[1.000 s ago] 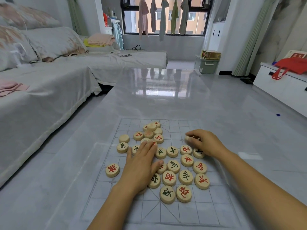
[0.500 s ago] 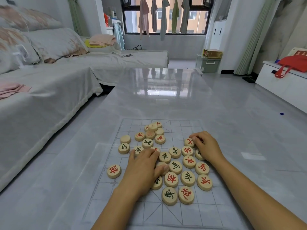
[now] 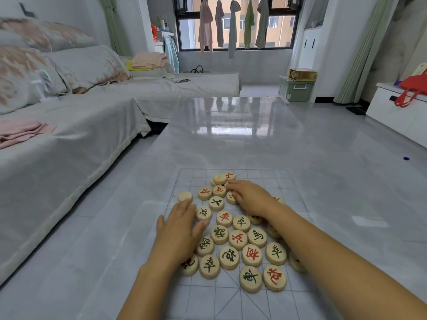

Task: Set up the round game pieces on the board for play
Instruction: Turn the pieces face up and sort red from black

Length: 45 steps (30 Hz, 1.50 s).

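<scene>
**A:** Going by the head camera, how far along was the setup?

**B:** Barely begun, I'd judge. The round pale wooden game pieces with red or dark characters (image 3: 238, 239) lay in one loose heap across the middle of the thin clear board with grey grid lines (image 3: 261, 303). The board sat on the near part of the glossy grey marble-look table (image 3: 231, 135). No piece stood in a row along the near or far edge.

**A:** Were they all face up?

**B:** Most were. A blank-topped wooden disc (image 3: 184, 196) sat at the far left of the heap, seemingly face down. At the far end a second plain-topped disc (image 3: 220, 179) lay stacked on others.

**A:** And the hands?

**B:** The left hand (image 3: 179, 229) lay flat over the heap's left edge, fingers straight, touching pieces and gripping nothing. The right hand (image 3: 251, 197) reached to the far part of the heap with its fingers curled down onto the pieces there. I couldn't tell whether it pinched one, because the hand itself hid the contact.

**A:** What was left to do?

**B:** Nearly everything, in my view: turning the flipped discs, sorting red from dark, and setting each on its crossing at the two ends. The right forearm (image 3: 335, 257) covered several pieces on the right, so the count stayed uncertain.
</scene>
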### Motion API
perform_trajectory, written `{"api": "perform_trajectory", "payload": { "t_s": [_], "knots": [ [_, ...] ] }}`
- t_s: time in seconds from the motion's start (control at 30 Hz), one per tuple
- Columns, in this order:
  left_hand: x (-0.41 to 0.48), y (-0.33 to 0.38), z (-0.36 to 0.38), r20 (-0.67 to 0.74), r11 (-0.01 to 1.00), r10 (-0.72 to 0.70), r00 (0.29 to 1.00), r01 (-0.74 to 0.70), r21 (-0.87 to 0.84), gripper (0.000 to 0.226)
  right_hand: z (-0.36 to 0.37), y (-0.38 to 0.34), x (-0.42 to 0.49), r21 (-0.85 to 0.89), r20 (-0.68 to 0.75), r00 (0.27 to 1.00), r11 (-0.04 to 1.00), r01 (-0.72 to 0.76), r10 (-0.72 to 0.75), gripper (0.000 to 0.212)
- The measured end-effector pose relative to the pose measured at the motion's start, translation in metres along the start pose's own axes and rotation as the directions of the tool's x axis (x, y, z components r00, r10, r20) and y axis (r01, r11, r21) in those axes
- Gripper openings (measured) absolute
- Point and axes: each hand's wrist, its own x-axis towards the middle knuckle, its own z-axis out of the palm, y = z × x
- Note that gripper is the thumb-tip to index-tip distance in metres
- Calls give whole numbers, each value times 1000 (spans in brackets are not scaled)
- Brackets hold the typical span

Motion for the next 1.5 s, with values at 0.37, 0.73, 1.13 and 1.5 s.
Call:
{"api": "perform_trajectory", "payload": {
  "t_s": [0.37, 0.73, 1.13, 1.5],
  "knots": [
    [2, -5, -6, 53, 999, -41, 998, 41, 3, 22, -15, 23, -6, -89, -71, 936, 933, -349, 344, 36],
    [-8, -31, -19, -122, 966, -170, 978, 140, -219, 40, -8, 7, 14, 185, 33, 934, 916, -355, 356, 38],
    [4, -8, -7, -41, 989, -119, 992, 114, -96, 38, -23, 22, -22, 19, -44, 990, 991, -132, 132, 17],
    [-6, -11, -11, -12, 991, -50, 999, 48, -127, 44, -3, -12, 31, -134, 47, 998, 990, 44, -38, 52]
  ]
}}
